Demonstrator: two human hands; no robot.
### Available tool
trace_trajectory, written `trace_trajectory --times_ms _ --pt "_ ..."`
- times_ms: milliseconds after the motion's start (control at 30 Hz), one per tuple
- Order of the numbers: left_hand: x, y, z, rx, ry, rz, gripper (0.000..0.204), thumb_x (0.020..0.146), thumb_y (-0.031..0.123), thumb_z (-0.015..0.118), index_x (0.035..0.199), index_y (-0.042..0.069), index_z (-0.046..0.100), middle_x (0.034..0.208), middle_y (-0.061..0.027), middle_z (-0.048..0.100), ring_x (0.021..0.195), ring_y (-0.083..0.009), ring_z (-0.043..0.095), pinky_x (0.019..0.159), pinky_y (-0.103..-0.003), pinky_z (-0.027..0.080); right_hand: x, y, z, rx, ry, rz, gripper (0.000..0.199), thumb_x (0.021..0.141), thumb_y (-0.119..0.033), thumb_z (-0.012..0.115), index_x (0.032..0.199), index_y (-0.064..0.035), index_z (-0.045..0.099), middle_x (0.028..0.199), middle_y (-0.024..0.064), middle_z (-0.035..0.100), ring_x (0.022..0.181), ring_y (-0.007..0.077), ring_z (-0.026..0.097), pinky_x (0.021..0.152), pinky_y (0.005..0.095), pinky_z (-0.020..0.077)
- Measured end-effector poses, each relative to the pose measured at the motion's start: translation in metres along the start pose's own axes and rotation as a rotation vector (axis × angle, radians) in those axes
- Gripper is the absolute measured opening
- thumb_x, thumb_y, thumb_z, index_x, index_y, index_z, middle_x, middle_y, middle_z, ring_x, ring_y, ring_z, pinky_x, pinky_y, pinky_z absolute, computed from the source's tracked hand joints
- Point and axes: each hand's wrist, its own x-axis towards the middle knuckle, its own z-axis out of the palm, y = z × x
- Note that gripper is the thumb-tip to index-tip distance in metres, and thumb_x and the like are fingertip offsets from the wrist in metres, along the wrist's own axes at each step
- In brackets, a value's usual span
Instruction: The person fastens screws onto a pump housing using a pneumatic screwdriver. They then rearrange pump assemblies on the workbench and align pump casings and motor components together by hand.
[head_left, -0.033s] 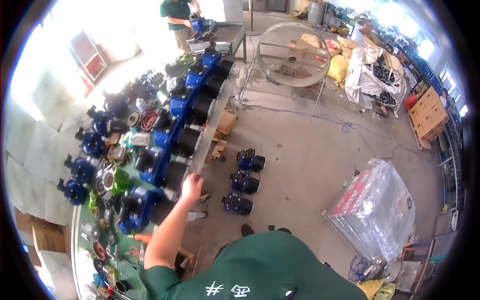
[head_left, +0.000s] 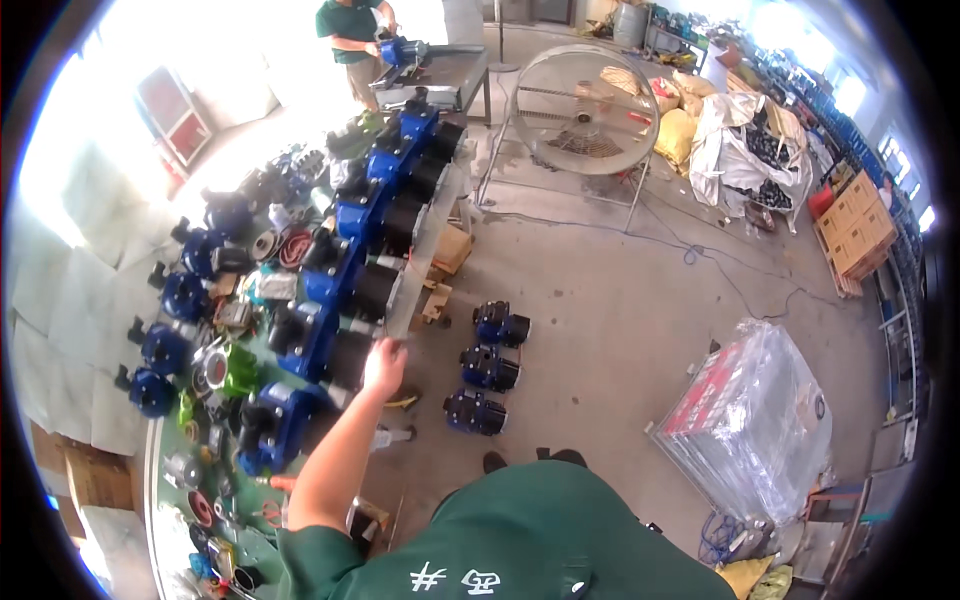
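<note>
My left arm reaches over the right edge of a green-topped workbench (head_left: 262, 545). My left hand (head_left: 384, 367) is closed by the black end of one blue and black motor pump (head_left: 318, 345) in a row along that edge. What the fingers hold, if anything, is hidden. Nearer me in the same row sits another blue pump (head_left: 285, 425). Just below the hand, past the bench edge, a small dark and yellow thing (head_left: 403, 398) shows, too blurred to name. My right hand does not appear.
Three blue and black pumps (head_left: 490, 368) stand on the floor to the right of the bench. A large round fan (head_left: 585, 115) is ahead. Plastic-wrapped goods (head_left: 755, 420) stand at right. A co-worker (head_left: 352, 45) handles a blue unit at a far table. Loose parts crowd the bench.
My left hand has shifted very slightly away from me along the bench edge. More of the dark and yellow thing below it shows.
</note>
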Motion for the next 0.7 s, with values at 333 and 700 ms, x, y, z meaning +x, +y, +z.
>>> trace_trajectory --times_ms 333,700 --pt "0.316 0.090 0.044 0.347 0.162 0.149 0.037 0.086 0.023 0.068 0.120 0.010 0.061 0.129 -0.0105 0.056 0.122 -0.0315 0.051 0.100 -0.045 0.042 0.075 0.001 0.251 0.015 0.034 0.023 0.025 0.078 -0.029 0.065 0.096 -0.0134 0.057 0.093 0.0014 0.060 0.072 0.0149 0.060 0.054 0.0245 0.0557" --pt "0.583 0.113 0.125 0.636 0.030 0.345 0.042 0.082 0.018 0.071 0.120 0.005 0.061 0.129 -0.0138 0.056 0.128 -0.0337 0.048 0.107 -0.045 0.037 0.213 0.038 0.679 -0.480 -0.132 0.111 0.010 0.080 -0.017 0.065 0.080 -0.0094 0.059 0.076 0.0024 0.062 0.062 0.0140 0.062 0.052 0.0251 0.0550"
